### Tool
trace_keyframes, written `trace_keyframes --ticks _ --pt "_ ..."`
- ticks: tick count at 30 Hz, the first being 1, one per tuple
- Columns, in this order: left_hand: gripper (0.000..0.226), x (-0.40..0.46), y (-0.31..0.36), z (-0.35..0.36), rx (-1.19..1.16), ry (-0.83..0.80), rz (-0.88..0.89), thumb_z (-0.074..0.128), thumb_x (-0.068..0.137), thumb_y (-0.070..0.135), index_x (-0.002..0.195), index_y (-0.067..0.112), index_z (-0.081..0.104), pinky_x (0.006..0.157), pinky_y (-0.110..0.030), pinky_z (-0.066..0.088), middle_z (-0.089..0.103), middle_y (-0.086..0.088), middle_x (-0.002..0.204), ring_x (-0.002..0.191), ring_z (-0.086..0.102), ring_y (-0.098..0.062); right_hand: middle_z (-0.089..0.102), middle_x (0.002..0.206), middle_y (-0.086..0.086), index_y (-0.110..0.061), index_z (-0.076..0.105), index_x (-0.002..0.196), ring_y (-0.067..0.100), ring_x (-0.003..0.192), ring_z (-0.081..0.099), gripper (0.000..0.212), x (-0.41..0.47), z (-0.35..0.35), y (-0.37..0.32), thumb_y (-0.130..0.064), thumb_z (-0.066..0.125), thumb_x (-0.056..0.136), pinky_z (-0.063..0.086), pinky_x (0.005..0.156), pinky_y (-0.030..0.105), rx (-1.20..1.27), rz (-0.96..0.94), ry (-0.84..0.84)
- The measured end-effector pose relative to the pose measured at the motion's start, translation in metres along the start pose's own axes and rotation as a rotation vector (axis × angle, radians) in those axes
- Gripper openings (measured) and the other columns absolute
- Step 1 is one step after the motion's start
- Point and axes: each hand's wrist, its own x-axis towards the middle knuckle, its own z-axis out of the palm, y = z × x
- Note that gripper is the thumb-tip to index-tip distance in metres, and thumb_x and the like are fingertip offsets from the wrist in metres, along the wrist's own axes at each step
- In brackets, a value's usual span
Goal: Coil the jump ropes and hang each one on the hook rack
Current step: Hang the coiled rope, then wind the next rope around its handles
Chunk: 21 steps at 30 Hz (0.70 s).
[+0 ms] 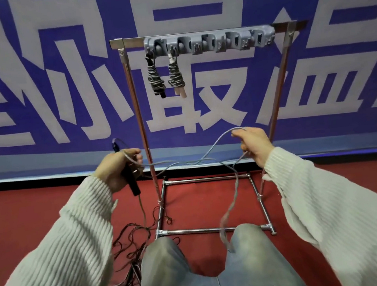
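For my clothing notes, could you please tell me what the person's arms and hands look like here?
Both arms are covered by loose, cream-white ribbed knit sleeves, left and right, with cuffs ending at the wrists. The left hand and right hand are bare: no gloves, rings or watch show.

The red floor (25, 208) carries a chrome stand (212, 228) by the far wall; loose ropes (133, 248) lie tangled on the floor at its near-left foot.

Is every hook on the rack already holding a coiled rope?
No: only two coiled ropes hang at the left end of the hook rack; its other hooks are bare.
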Motion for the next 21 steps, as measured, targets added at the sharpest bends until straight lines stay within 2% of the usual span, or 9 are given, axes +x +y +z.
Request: trace_keyframes --ticks 2,4,7,8,9,11,13,17,21 --pt "0.014 -0.005 -0.001 0.018 0.083 -0.021 0.022 0.051 0.099 0.003 0.098 0.010 0.063 0.062 -0.028 0.051 0.061 -0.005 0.079 0.069 0.058 -0.016 0.055 0.073 0.006 -0.008 0.065 0.111 0.012 0.052 0.049 0.024 0.002 0.006 0.006 -0.007 0.072 0.088 0.042 0.044 0.022 -0.010 0.043 -0.038" --pt "0.019 -0.010 -0.003 0.033 0.224 -0.045 0.087 0.052 0.096 -0.002 0.107 0.005 0.066 0.075 -0.031 0.049 0.066 -0.012 0.093 0.085 0.063 -0.022 0.065 0.103 0.013 -0.011 0.055 0.137 0.011 0.065 0.054 0.053 -0.006 0.013 0.009 -0.004 0.071 0.088 0.046 0.056 0.023 -0.092 0.081 -0.136" --pt "0.025 -0.017 0.000 0.051 0.246 -0.099 0.099 0.052 0.096 -0.005 0.113 0.009 0.066 0.092 -0.040 0.046 0.071 -0.016 0.109 0.101 0.068 -0.025 0.047 0.150 0.005 -0.021 0.045 0.151 0.020 0.113 0.059 0.064 -0.035 0.028 0.006 -0.019 0.068 0.092 0.044 0.090 0.027 -0.510 -0.012 -0.246" --pt "0.027 -0.020 0.002 0.057 0.215 -0.121 0.094 0.050 0.097 -0.004 0.114 0.011 0.065 0.093 -0.042 0.048 0.073 -0.014 0.112 0.104 0.070 -0.025 0.046 0.151 0.004 -0.021 0.047 0.150 0.022 0.126 0.054 0.060 -0.049 0.037 0.005 -0.023 0.067 0.093 0.040 0.097 0.028 -0.600 -0.070 -0.274" --pt "0.028 -0.022 0.004 0.064 0.176 -0.140 0.098 0.049 0.099 -0.003 0.116 0.012 0.065 0.092 -0.043 0.051 0.073 -0.013 0.113 0.104 0.071 -0.024 0.053 0.143 0.003 -0.020 0.053 0.143 0.019 0.122 0.057 0.052 -0.065 0.047 0.004 -0.025 0.067 0.094 0.039 0.096 0.026 -0.620 -0.143 -0.293" --pt "0.024 -0.025 0.011 0.079 0.043 -0.162 0.135 0.047 0.103 0.002 0.115 0.012 0.065 0.095 -0.047 0.055 0.073 -0.011 0.112 0.104 0.072 -0.023 0.073 0.105 0.001 -0.022 0.063 0.113 0.015 0.087 0.067 0.020 -0.093 0.069 0.008 -0.022 0.065 0.093 0.046 0.079 0.030 -0.479 -0.214 -0.340" --pt "0.021 -0.030 0.022 0.092 -0.121 -0.164 0.164 0.046 0.106 0.008 0.113 0.009 0.066 0.097 -0.051 0.057 0.072 -0.013 0.109 0.104 0.073 -0.025 0.074 0.081 0.003 -0.023 0.058 0.095 0.019 0.069 0.069 0.011 -0.109 0.087 0.022 -0.021 0.066 0.088 0.052 0.067 0.038 -0.371 -0.161 -0.408" --pt "0.020 -0.040 0.043 0.107 -0.136 -0.240 0.182 0.049 0.105 0.008 0.114 0.006 0.067 0.088 -0.048 0.061 0.073 -0.017 0.112 0.101 0.075 -0.028 0.070 0.090 0.003 -0.015 0.060 0.113 0.009 0.071 0.064 0.030 -0.113 0.102 0.043 -0.006 0.072 0.087 0.049 0.068 0.022 -0.195 -0.020 -0.487" --pt "0.019 -0.051 0.050 0.116 0.237 -0.348 0.200 0.048 0.106 0.011 0.112 0.008 0.065 0.061 -0.032 0.060 0.072 -0.012 0.102 0.079 0.073 -0.023 0.064 0.092 0.005 -0.016 0.051 0.132 0.011 0.075 0.064 0.057 -0.102 0.101 0.040 0.007 0.074 0.084 0.049 0.067 0.014 -0.114 -0.003 -0.487"
